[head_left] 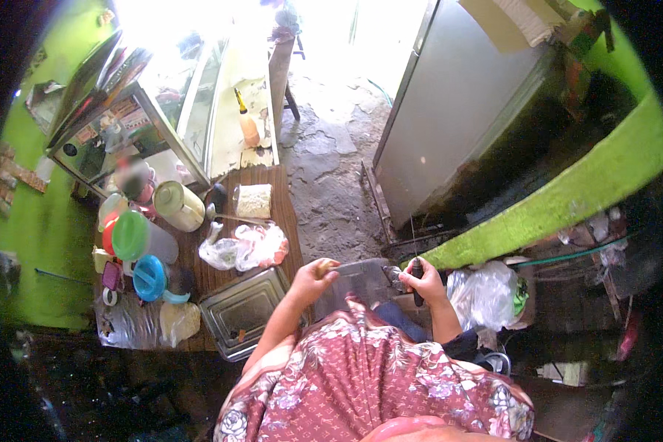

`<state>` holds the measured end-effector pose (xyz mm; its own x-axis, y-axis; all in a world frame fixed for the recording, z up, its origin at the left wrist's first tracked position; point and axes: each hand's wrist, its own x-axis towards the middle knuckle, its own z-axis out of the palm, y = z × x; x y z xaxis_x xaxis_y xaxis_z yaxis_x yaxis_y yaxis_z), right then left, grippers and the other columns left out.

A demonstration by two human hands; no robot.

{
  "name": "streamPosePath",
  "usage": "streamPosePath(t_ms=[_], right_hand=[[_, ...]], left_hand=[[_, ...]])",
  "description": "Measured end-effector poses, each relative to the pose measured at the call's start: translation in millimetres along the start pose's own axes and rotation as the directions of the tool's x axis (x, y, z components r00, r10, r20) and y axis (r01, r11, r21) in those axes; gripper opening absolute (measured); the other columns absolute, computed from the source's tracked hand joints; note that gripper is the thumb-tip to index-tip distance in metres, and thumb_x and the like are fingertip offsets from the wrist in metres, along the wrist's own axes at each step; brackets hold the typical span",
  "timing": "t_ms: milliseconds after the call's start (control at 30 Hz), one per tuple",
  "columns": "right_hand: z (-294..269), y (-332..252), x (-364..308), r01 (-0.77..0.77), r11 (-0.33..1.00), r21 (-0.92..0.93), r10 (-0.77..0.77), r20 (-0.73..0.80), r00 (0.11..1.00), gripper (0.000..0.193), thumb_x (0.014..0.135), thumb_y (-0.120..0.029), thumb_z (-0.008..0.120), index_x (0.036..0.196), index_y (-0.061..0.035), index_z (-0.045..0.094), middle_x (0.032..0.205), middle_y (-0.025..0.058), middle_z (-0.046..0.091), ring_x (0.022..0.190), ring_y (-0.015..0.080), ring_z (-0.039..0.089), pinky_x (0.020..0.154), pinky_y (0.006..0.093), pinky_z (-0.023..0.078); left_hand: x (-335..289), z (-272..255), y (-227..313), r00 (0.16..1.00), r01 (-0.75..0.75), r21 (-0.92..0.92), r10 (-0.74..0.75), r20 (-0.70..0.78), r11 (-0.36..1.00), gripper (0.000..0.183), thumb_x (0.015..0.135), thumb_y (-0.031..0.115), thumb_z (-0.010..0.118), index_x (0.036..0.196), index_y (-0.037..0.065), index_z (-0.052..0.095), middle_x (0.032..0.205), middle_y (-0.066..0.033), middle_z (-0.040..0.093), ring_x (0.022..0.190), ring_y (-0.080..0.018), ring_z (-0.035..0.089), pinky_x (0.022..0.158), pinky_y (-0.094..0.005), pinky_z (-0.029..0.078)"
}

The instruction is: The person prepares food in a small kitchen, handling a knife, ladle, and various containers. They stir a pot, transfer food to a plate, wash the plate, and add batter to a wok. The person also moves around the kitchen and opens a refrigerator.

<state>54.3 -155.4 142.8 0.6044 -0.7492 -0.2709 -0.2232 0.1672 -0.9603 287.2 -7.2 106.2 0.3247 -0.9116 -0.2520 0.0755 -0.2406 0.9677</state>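
Just in front of my body, my left hand (315,280) is closed at the left edge of a grey, flat, tray-like piece (357,278). My right hand (424,281) wraps round the black handle of a knife (418,296). Its thin blade points up and away from me. A small, dark, patterned thing (393,277) sits at the right end of the grey piece, beside my right fingers; its kind is hard to make out.
At left, a brown table (221,283) bears a metal tray (244,313), a plastic bag (244,247), a green-lidded container (130,236) and a blue-lidded jug (149,278). A grey refrigerator (457,96) stands front right. Clear bags (486,295) lie right of me.
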Motion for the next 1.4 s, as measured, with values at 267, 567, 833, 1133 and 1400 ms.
streamPosePath(t_ms=[267, 567, 833, 1133, 1400], right_hand=[[-23.1, -25.4, 168.4, 0.265, 0.909, -0.322, -0.119, 0.407, 0.905, 0.028, 0.070, -0.027, 0.069, 0.080, -0.0065, 0.054, 0.071, 0.0023, 0.057, 0.068, 0.0069, 0.052, 0.061, 0.0239, 0.043], [-23.9, -83.8, 334.1, 0.127, 0.991, -0.031, -0.079, 0.632, 0.771, 0.031, 0.077, -0.026, 0.063, 0.094, -0.0040, 0.050, 0.086, 0.0047, 0.058, 0.077, 0.0084, 0.056, 0.060, 0.0239, 0.048], [-43.8, -94.9, 501.9, 0.049, 0.999, -0.012, -0.031, 0.621, 0.783, 0.029, 0.079, -0.021, 0.060, 0.098, -0.0018, 0.049, 0.095, 0.0064, 0.056, 0.080, 0.0123, 0.058, 0.061, 0.0257, 0.051], [-2.7, -55.2, 773.9, 0.094, 0.995, 0.041, -0.102, 0.302, 0.948, 0.022, 0.079, -0.017, 0.060, 0.091, -0.0018, 0.049, 0.087, 0.0072, 0.057, 0.073, 0.0127, 0.057, 0.056, 0.0246, 0.048], [-85.6, -78.0, 909.0, 0.049, 0.999, 0.009, -0.048, -0.030, 0.998, 0.019, 0.078, -0.014, 0.060, 0.090, -0.0027, 0.050, 0.087, 0.0078, 0.057, 0.072, 0.0157, 0.059, 0.055, 0.0259, 0.050]], left_hand=[[122.5, 65.7, 43.2, 0.862, -0.428, 0.430, 0.502, -0.071, 0.795, 0.052, 0.070, 0.017, 0.067, 0.117, 0.010, 0.046, 0.095, -0.0101, 0.059, 0.084, -0.0264, 0.058, 0.074, -0.0331, 0.045], [260.2, 40.3, 55.0, 0.846, -0.162, 0.351, 0.313, -0.431, 0.922, 0.033, 0.069, 0.013, 0.069, 0.097, 0.001, 0.055, 0.085, -0.0065, 0.060, 0.078, -0.0123, 0.057, 0.069, -0.0275, 0.045], [343.4, -58.6, 9.9, 0.593, 0.032, 0.421, 0.322, -0.738, 0.906, 0.020, 0.069, 0.014, 0.067, 0.079, 0.001, 0.055, 0.075, -0.0133, 0.056, 0.068, -0.0292, 0.055, 0.063, -0.0345, 0.043], [639.0, -231.4, 33.2, 0.565, -0.322, 0.270, 0.413, -0.715, 0.908, 0.008, 0.078, 0.008, 0.059, 0.078, 0.002, 0.054, 0.069, -0.0053, 0.052, 0.062, -0.0141, 0.048, 0.058, -0.0270, 0.040], [890.3, -294.5, 196.3, 0.845, -0.535, -0.680, 0.333, -0.419, 0.502, 0.006, 0.082, 0.011, 0.055, 0.086, 0.006, 0.055, 0.079, -0.0034, 0.059, 0.058, -0.0077, 0.052, 0.047, -0.0187, 0.039]])
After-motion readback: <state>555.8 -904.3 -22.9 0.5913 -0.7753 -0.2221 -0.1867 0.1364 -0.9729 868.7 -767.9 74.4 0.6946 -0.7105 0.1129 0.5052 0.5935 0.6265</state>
